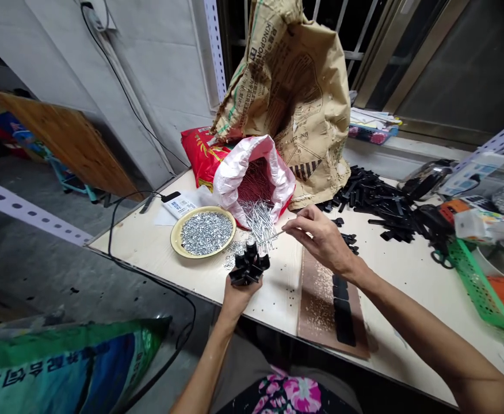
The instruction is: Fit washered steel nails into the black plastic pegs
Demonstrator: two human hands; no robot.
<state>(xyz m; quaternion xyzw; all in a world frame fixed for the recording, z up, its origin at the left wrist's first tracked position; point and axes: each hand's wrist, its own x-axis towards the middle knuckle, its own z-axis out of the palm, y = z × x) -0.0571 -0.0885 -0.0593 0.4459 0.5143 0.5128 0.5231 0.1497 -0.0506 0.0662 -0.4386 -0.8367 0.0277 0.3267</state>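
My left hand [240,296] is closed around a bunch of black plastic parts [248,265], held upright near the table's front edge. Over the table, my right hand [319,238] pinches one end of a thin metal pin [279,233]; its other end points toward a pile of silvery pins [260,221]. That pile spills from the mouth of a white-lined red bag [230,178]. Left of the pile, a yellow dish [175,244] holds many small shiny metal pieces [206,233]. A few more small pieces [233,253] lie scattered beside the dish.
A brown board [316,322] with black strips [343,313] lies below my right forearm. Behind stand a large paper sack [316,126] and a heap of black parts [373,198]. A green basket [472,287] sits at right. A black cable [137,269] crosses the table's left edge.
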